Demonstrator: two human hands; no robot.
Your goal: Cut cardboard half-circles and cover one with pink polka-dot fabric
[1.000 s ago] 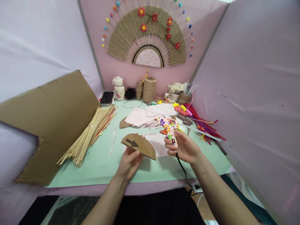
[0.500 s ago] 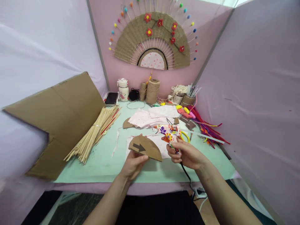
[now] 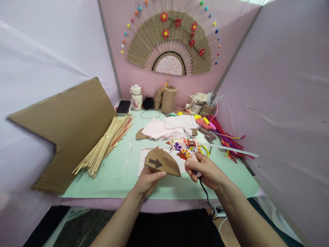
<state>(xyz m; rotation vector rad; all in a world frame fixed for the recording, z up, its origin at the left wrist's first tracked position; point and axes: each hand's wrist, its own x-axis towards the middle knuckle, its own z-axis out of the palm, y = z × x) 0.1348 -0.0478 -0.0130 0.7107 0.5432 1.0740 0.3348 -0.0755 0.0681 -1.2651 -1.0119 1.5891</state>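
Note:
A half-round cardboard piece (image 3: 167, 161) with a printed dark arrow is held above the table, pinched along its lower edge by my left hand (image 3: 149, 180). The fingers behind it are mostly hidden. My right hand (image 3: 204, 169) is wrapped round the handle of a flower-patterned glue gun (image 3: 185, 146). Its orange tip points left, just above and right of the cardboard but apart from it. A long clear glue stick (image 3: 231, 149) sticks out of its back. Beneath both hands lies a pale pink dotted cloth (image 3: 142, 157). Yellow-handled scissors (image 3: 205, 150) lie behind the gun.
A bundle of bamboo sticks (image 3: 104, 144) and a big cardboard sheet (image 3: 69, 113) are at left. Twine spools (image 3: 169, 98) and a white bottle (image 3: 136, 99) stand at the back. Pipe cleaners (image 3: 227, 139) lie right. The gun's black cord (image 3: 205, 192) hangs over the front edge.
The glue gun has turned level, and its glue stick now shows further to the right. The view has shifted slightly. My left hand keeps its hold on the cardboard piece.

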